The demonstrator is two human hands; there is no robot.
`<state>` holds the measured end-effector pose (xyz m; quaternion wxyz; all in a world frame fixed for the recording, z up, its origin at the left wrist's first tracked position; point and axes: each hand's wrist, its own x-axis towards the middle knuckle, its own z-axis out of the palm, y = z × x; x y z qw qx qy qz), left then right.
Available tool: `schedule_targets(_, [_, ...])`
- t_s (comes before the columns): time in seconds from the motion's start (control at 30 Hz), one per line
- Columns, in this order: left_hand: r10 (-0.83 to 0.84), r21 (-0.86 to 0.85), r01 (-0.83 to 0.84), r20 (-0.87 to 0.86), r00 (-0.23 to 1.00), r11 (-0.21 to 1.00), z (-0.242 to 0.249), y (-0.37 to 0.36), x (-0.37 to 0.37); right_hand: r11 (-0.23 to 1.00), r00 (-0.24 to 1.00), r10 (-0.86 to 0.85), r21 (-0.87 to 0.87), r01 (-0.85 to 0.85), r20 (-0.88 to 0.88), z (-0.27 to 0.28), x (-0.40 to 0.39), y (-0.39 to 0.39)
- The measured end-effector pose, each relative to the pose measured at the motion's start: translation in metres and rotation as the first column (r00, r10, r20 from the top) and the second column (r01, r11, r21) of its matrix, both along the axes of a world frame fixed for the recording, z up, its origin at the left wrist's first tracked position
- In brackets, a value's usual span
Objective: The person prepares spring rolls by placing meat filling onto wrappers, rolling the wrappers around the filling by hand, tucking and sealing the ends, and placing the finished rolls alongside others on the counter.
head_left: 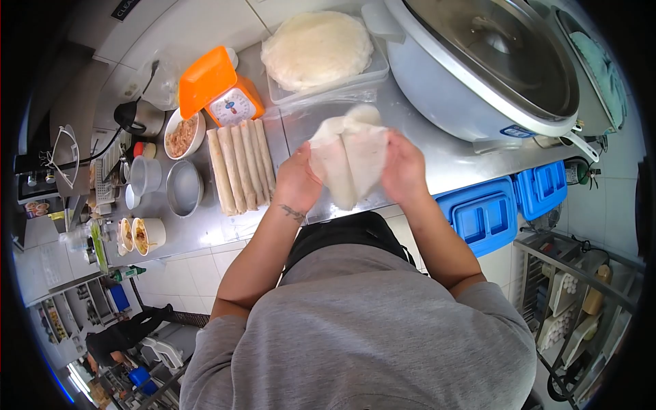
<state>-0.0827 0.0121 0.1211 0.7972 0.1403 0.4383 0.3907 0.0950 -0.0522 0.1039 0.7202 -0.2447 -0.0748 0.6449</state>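
Both hands hold a thin, pale, translucent wrapper sheet in front of the body, above the steel counter. My left hand grips its left edge, and my right hand pinches the right edge. The sheet hangs with a fold down its middle. Beyond it, a round stack of white wrappers lies on a clear plastic tray. To the left of my left hand, several long pale rolls lie side by side. Behind them is an orange scale with a white dial.
A white bowl of minced filling, a metal bowl and small tubs stand at the left. A large lidded cooker fills the back right. Blue bins sit below the counter's right edge. Another person is far off, lower left.
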Motion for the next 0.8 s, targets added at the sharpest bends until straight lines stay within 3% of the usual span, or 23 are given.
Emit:
schedule_targets(0.07, [0.005, -0.149, -0.004, 0.004, 1.0, 0.989, -0.009, 0.018, -0.01, 0.999, 0.994, -0.028, -0.042, 0.024, -0.108, -0.003, 0.016, 0.0])
schedule_targets(0.1, [-0.013, -0.136, 0.012, -0.004, 1.0, 0.991, -0.009, 0.026, -0.015, 0.997, 0.986, -0.044, -0.064, 0.034, -0.159, -0.005, 0.027, 0.0])
schedule_targets(0.2, [-0.042, -0.051, 0.041, -0.013, 0.999, 0.998, -0.01, 0.056, -0.039, 0.992, 0.936, 0.002, 0.118, 0.043, -0.353, -0.015, 0.075, -0.011])
schedule_targets(0.27, [-0.011, 0.093, 0.019, -0.089, 0.996, 0.995, 0.001, 0.081, -0.052, 0.982, 0.947, -0.077, 0.141, 0.127, -0.312, 0.008, 0.103, -0.027])
schedule_targets(0.37, [0.083, 0.352, 0.017, -0.268, 0.96, 0.936, 0.07, 0.11, -0.031, 0.974, 0.969, -0.187, 0.1, 0.205, -0.164, 0.067, 0.116, -0.057])
schedule_targets(0.43, [0.103, 0.423, -0.002, -0.216, 0.971, 0.906, 0.065, 0.168, -0.025, 0.956, 0.954, -0.294, -0.012, 0.293, -0.066, 0.09, 0.115, -0.063])
schedule_targets(0.5, [0.169, 0.639, 0.03, -0.248, 0.954, 0.769, 0.068, 0.214, 0.004, 0.939, 0.925, -0.315, -0.073, 0.336, 0.21, 0.083, 0.101, -0.057])
schedule_targets(0.53, [0.172, 0.628, 0.102, -0.361, 0.917, 0.772, 0.088, 0.215, 0.019, 0.926, 0.885, -0.314, -0.096, 0.366, 0.344, 0.076, 0.09, -0.052])
schedule_targets(0.57, [0.172, 0.607, 0.175, -0.47, 0.866, 0.775, 0.107, 0.215, 0.034, 0.962, 0.918, -0.189, -0.124, 0.245, 0.348, 0.069, 0.075, -0.047])
schedule_targets(0.67, [0.5, 0.712, 0.485, -0.702, 0.507, 0.508, 0.091, 0.233, 0.053, 0.965, 0.952, 0.102, -0.261, -0.025, 0.287, 0.054, 0.021, -0.023])
schedule_targets(0.77, [0.519, 0.812, 0.428, -0.583, 0.625, 0.397, 0.09, 0.186, 0.053, 0.952, 0.937, 0.186, -0.291, -0.097, 0.296, 0.052, -0.008, 0.012])
schedule_targets(0.8, [0.483, 0.785, 0.477, -0.62, 0.619, 0.396, 0.086, 0.175, 0.047, 0.936, 0.92, 0.216, -0.337, -0.099, 0.329, 0.043, -0.01, 0.031])
